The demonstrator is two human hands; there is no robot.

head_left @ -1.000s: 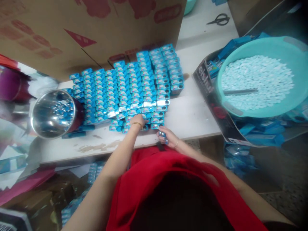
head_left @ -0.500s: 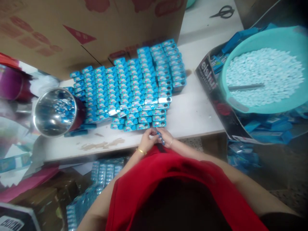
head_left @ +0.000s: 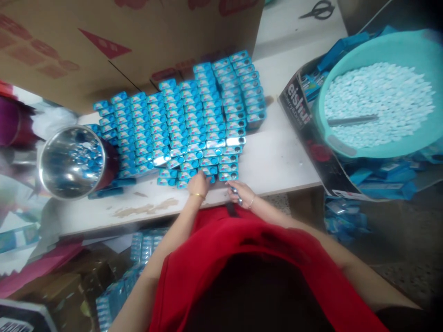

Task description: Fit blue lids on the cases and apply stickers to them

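Observation:
Rows of small blue boxes [head_left: 180, 120] lie side by side on the white table [head_left: 287, 157]. My left hand [head_left: 198, 184] is at the front edge of these rows, its fingers bent down onto the nearest boxes; what its fingertips hold, if anything, is hidden. Just right of it, near the table's front edge, my right hand [head_left: 243, 193] is closed around small shiny blue-and-silver pieces [head_left: 236, 195]. The two hands are apart.
A metal bowl [head_left: 43, 161] with blue and silver pieces stands at the left. To the right, a turquoise basin [head_left: 380, 44] of pale tablets rests on a carton [head_left: 301, 110] of blue packets. Scissors [head_left: 321, 10] lie at the back; a large cardboard box [head_left: 166, 32] stands behind the rows.
My left hand has moved left and forward, away from my right hand, to the front boxes. My right hand keeps the shiny pieces. The view has shifted slightly.

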